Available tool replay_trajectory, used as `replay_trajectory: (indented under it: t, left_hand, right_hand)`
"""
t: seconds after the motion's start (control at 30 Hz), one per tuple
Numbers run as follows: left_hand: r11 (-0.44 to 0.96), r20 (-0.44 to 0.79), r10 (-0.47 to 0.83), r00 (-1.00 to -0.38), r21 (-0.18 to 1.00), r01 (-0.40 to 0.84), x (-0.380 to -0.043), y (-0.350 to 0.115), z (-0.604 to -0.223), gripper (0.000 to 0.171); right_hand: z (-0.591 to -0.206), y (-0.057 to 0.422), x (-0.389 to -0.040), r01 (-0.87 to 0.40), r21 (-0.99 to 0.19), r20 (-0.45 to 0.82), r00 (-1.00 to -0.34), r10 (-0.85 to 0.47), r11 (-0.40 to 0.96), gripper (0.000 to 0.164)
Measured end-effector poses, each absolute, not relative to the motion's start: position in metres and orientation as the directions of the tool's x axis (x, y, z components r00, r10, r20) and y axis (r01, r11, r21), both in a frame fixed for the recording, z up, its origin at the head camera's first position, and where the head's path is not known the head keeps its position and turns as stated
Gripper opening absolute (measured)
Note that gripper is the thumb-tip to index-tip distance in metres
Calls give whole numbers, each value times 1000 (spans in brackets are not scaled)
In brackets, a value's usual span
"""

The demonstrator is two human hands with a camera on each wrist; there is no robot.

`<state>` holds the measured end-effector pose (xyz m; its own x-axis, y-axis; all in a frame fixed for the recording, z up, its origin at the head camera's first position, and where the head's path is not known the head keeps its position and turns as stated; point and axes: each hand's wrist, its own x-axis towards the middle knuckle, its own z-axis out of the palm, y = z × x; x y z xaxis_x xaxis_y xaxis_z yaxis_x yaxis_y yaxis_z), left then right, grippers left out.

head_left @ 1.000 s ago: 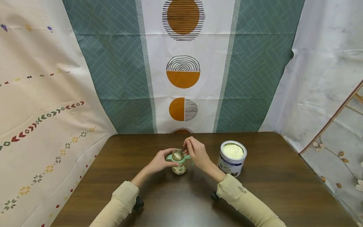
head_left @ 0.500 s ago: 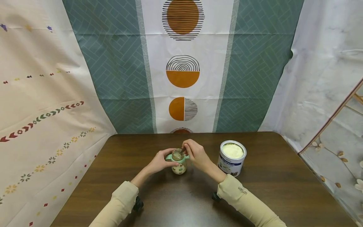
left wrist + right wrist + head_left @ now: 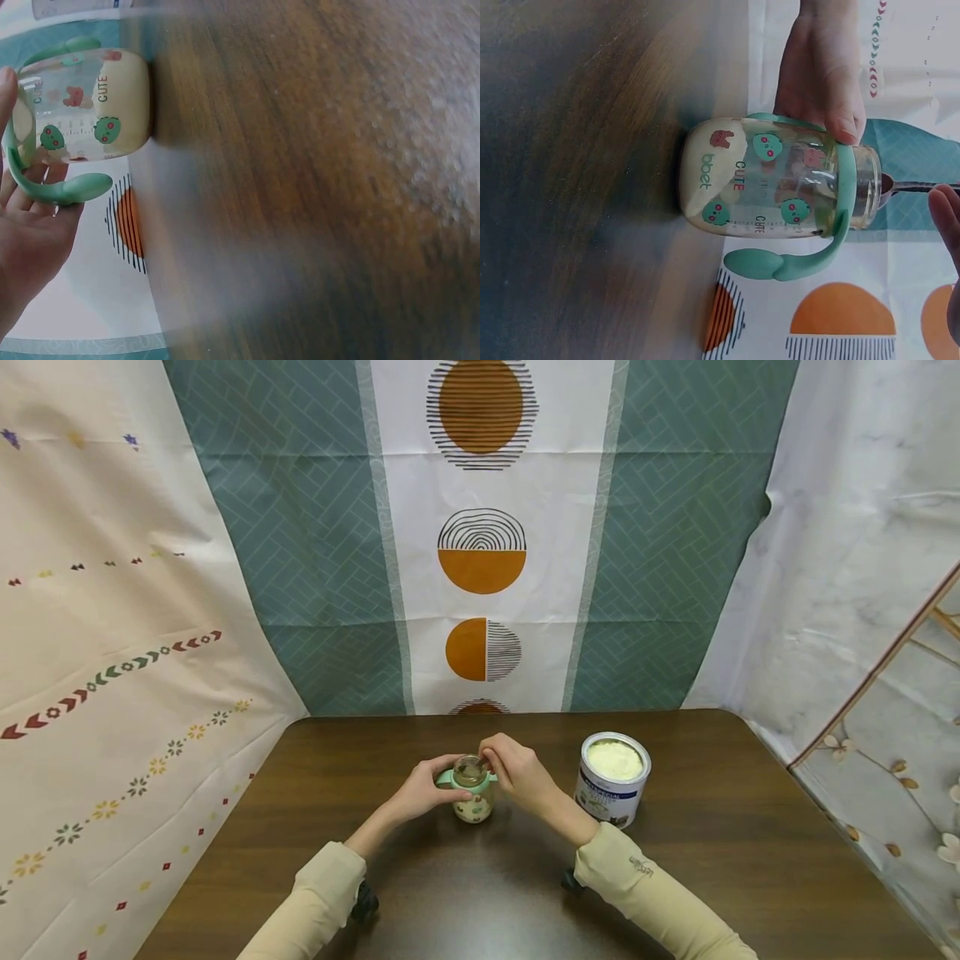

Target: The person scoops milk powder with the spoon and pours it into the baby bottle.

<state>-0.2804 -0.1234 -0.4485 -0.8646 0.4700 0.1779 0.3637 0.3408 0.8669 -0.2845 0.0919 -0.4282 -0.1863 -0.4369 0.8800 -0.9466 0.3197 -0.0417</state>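
A clear baby bottle (image 3: pixel 473 808) with mint-green handles and cartoon prints stands upright and lidless on the table. Pale powder lies in its lower part, sloping up one side in the right wrist view. My left hand (image 3: pixel 422 790) grips the bottle round its neck, thumb in front near the green collar (image 3: pixel 845 180). Above the rim, my right hand (image 3: pixel 522 774) pinches the handle of a metal spoon (image 3: pixel 913 186). The spoon's bowl dips into the bottle's mouth. In the left wrist view only part of the left hand (image 3: pixel 36 236) shows, and the spoon is out of sight.
To the right, near my right forearm, stands an open tin (image 3: pixel 609 793) full of pale yellow powder. The brown wooden table (image 3: pixel 465 893) ends at a hanging patterned cloth (image 3: pixel 322 568) behind. More cloth hangs on both sides.
My right hand has moved slightly down and left, tilting the spoon into the bottle's mouth. The pale powder seen at the mouth earlier no longer shows there. My left hand keeps its hold.
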Motion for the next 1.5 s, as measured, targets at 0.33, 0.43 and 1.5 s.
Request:
replay_trajectory:
  t: [0.33,0.43,1.5]
  left_hand:
    - [334,200,471,-859,861,384,-300,-125,-475,63]
    - [332,200,470,-860,862,382,-301,-124,-476,62]
    - [390,182,427,-886,847,362,-304,-120,-472,66]
  right_hand:
    - [-431,96,-284,-944,85,875,-82,-477,317,28]
    - [-431,97,-284,-949,98,875,-62,-481,300,26]
    - [-394,111,-274,-593,-795,589,-805,-74,127,29]
